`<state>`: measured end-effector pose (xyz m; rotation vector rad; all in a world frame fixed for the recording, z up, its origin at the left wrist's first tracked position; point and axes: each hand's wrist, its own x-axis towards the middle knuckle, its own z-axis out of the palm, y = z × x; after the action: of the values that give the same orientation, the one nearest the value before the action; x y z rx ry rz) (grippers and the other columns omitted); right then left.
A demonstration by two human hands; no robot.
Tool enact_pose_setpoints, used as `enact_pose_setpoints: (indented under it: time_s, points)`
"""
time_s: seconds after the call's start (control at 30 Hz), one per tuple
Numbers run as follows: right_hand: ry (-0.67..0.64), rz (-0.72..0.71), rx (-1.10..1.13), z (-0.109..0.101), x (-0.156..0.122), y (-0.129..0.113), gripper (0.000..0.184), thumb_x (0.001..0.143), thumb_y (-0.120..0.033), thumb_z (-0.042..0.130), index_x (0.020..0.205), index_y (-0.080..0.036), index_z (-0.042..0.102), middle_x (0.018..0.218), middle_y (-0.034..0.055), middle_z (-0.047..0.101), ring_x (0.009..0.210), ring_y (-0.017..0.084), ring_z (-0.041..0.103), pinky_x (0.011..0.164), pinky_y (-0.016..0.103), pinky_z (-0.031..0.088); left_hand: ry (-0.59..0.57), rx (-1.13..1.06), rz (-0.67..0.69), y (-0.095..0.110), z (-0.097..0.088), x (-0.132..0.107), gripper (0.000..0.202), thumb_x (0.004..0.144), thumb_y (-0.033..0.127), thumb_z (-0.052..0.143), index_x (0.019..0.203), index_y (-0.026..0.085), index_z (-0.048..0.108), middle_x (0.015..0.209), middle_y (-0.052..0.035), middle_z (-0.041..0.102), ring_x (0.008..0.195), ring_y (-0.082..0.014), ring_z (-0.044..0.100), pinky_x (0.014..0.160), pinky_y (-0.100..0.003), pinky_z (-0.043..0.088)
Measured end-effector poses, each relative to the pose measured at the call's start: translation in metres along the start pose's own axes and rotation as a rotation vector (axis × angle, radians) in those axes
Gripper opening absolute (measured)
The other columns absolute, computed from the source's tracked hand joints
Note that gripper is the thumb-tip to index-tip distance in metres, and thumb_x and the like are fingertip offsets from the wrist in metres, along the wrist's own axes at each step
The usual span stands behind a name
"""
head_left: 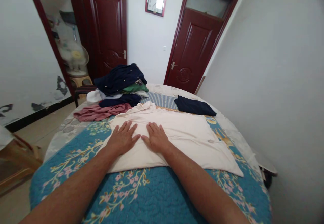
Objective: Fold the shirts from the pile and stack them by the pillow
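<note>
A cream-white shirt (187, 129) lies spread out and folded over on a teal floral cloth (157, 193), its collar end toward the far left and some creases across it. My left hand (123, 137) rests flat on the shirt's left part, fingers spread. Just to the right, my right hand (156, 136) also presses flat on the fabric, fingers stretched forward. The two thumbs come close to each other. Neither hand grips anything.
Beyond the shirt on the left is a heap of clothes: a navy garment with buttons (121, 78), a green one (135, 88) and a pink one (101, 112). A folded dark garment (194, 106) lies at the back right. A wooden stool (17, 160) stands left.
</note>
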<state>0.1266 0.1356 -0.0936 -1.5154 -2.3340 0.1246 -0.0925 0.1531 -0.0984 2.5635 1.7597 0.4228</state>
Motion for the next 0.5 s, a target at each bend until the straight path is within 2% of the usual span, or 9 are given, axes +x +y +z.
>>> enact_pose_setpoints:
  time_s: [0.2,0.43,0.5]
  points:
    - [-0.025,0.043,-0.034,-0.022,-0.025,0.036,0.077,0.101,-0.066,0.036,0.160,-0.015,0.035,0.168,0.0149,0.032,0.156,0.036,0.025,0.123,0.066,0.018,-0.009,0.053,-0.011,-0.001,0.002,0.006,0.072,0.095,0.062,0.041,0.156,0.024,0.046,0.168,-0.0141,0.034,0.156,-0.0380,0.027,0.121,-0.061,0.022]
    - [-0.018,0.087,-0.047,-0.048,-0.056,0.086,0.079,0.102,-0.068,0.033,0.160,-0.013,0.035,0.167,0.0175,0.031,0.155,0.037,0.026,0.123,0.066,0.015,0.019,0.073,0.043,-0.018,0.015,0.015,0.078,0.091,0.063,0.040,0.156,0.022,0.045,0.168,-0.0178,0.033,0.153,-0.0424,0.032,0.118,-0.065,0.026]
    - [-0.009,0.117,-0.058,-0.056,-0.065,0.103,0.076,0.102,-0.066,0.038,0.159,-0.016,0.037,0.167,0.0159,0.032,0.155,0.036,0.027,0.124,0.064,0.015,0.001,0.076,0.040,-0.023,0.018,0.016,0.077,0.091,0.066,0.038,0.157,0.026,0.043,0.169,-0.0138,0.031,0.153,-0.0414,0.031,0.119,-0.063,0.026]
